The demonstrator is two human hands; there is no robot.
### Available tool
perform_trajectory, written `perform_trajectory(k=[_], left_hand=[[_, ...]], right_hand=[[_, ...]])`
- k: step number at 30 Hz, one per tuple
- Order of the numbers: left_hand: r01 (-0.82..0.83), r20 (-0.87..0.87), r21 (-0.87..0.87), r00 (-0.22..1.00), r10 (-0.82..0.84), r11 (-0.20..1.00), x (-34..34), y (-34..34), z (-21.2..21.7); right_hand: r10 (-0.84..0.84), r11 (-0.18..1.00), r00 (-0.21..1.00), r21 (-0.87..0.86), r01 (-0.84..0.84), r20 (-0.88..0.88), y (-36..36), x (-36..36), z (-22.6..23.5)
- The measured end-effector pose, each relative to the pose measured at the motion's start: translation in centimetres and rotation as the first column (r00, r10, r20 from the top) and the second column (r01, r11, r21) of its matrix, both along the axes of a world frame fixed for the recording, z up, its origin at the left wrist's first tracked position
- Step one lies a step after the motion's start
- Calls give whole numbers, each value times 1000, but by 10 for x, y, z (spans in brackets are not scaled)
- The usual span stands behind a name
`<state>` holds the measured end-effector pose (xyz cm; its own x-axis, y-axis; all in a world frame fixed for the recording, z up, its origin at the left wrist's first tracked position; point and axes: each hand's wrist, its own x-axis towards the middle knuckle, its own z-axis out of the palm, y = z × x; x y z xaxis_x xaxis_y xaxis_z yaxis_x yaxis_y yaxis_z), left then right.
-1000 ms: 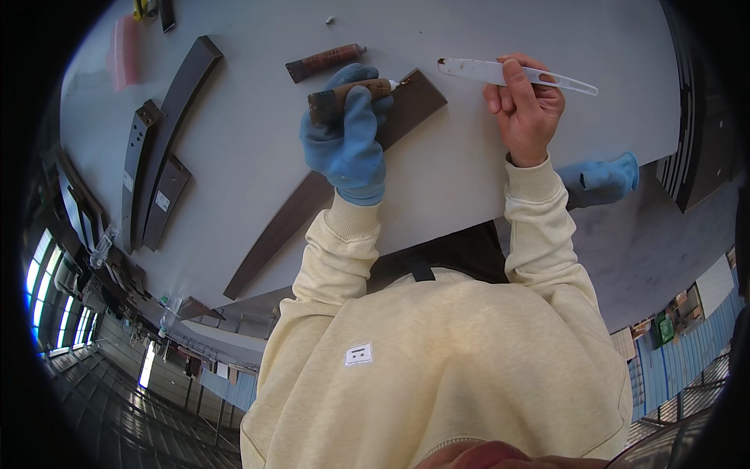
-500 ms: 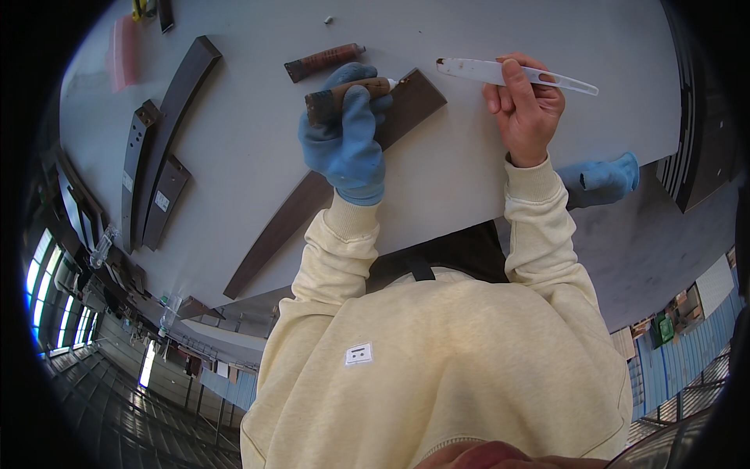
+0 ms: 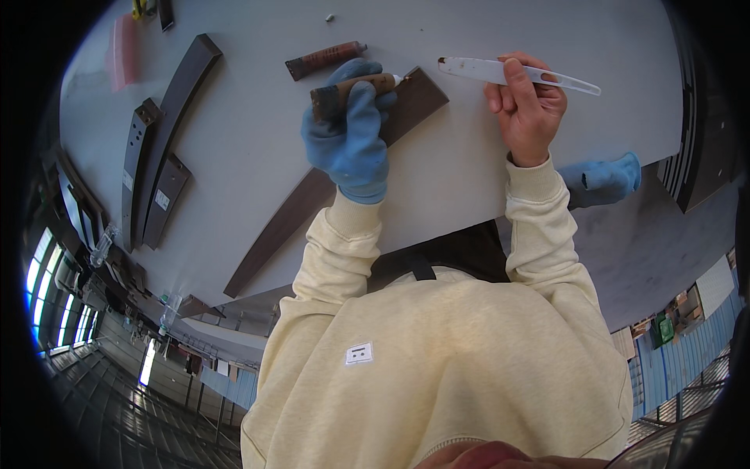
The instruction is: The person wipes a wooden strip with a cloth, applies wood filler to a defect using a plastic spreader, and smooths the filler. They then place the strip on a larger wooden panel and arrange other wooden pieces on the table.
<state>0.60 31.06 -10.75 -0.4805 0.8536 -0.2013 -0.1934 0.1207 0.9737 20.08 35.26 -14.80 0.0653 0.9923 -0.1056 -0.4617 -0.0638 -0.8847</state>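
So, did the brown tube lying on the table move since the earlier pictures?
No, the brown tube lies in the same place, judged against the small white piece beyond it.

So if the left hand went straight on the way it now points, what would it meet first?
Likely the loose reddish-brown tube just beyond the left hand, though depth is unclear and the hand might pass above it.
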Motion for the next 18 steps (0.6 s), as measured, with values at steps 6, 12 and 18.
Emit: perform_trajectory(k=[6, 12, 18], left_hand=[[1, 23, -23, 1000, -1, 1000, 1, 0, 2], [-5, 19, -17, 1000, 5, 1000, 1, 0, 2], [-4, 21, -19, 1000, 4, 1000, -1, -1, 1]], right_hand=[[15, 1000, 999, 10, -16, 35, -1, 0, 1], [1, 1000, 1000, 5, -2, 17, 0, -1, 1], [-7, 1000, 1000, -1, 7, 6, 0, -1, 1]])
